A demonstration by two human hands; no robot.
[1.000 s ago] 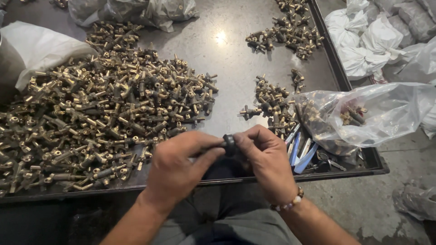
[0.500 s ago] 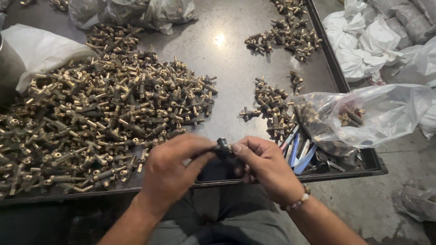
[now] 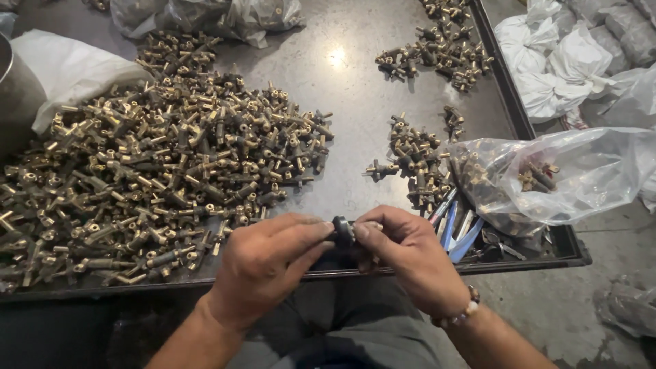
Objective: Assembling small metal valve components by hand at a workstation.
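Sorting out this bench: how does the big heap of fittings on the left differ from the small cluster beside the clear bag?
The big heap is far larger and spreads over the tray's left half; the small cluster is a narrow patch right of centre. The heap reads mostly bright brass; the cluster looks darker. The heap lies beyond the left hand; the cluster lies beyond the right hand, next to the clear bag. Both are loose small metal fittings on the dark tray.
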